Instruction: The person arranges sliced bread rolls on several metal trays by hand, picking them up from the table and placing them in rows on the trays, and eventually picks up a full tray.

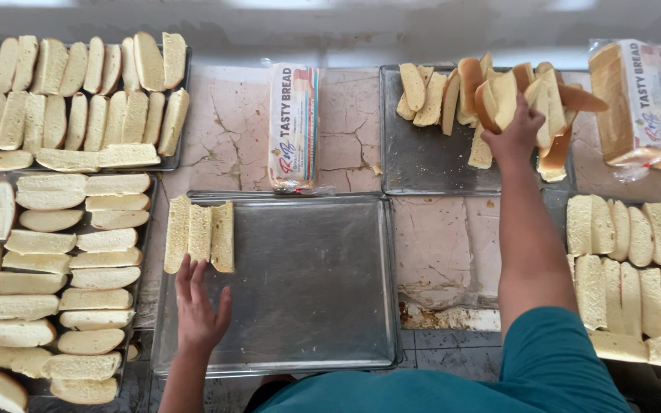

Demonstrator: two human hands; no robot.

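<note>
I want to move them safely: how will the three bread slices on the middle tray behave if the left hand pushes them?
The bread slices look light and dry, so they would probably slide easily on the smooth metal tray. They lie flat, so rolling or tipping seems unlikely. They lie loose side by side, so a push from the left hand may separate them, and thin edges might crumble.

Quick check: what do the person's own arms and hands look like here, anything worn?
Both hands are bare: no gloves, rings, watch or bands visible on the left hand or the right hand. Forearms are uncovered too. The right upper arm wears a short teal sleeve, part of a teal shirt seen along the bottom edge. No sleeve shows on the left arm in view.
</note>
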